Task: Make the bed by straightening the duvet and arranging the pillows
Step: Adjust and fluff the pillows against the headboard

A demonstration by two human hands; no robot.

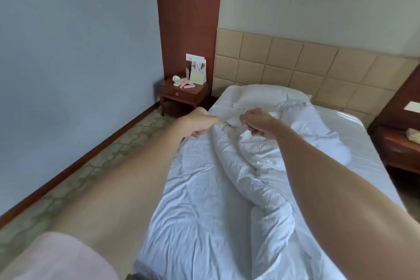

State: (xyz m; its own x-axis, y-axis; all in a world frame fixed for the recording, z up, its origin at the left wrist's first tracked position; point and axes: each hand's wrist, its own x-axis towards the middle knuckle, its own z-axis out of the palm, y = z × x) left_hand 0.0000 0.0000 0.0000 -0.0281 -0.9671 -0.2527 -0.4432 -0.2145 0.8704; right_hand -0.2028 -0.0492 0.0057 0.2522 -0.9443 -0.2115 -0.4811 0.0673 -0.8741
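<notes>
Both hands pinch the top edge of the crumpled white cotton duvet (238, 166) over the bed.

Both bare arms stretch straight forward. The left hand (200, 124) is a fist with fingers curled down around a fold of the fabric, and the right hand (258, 123) is a fist too, gripping the same bunched edge just beside it; the two hands are near each other but apart. The duvet lies twisted in a long ridge along the middle of the white-sheeted bed (354, 134), leaving bare sheet on the right. The flat white pillow (268, 94) lies beyond the hands against the beige padded square-panel headboard (306, 63). A strip of patterned carpet floor (113, 152) runs left of the bed, with the small dark wooden bedside table (181, 94) at its far end.
</notes>
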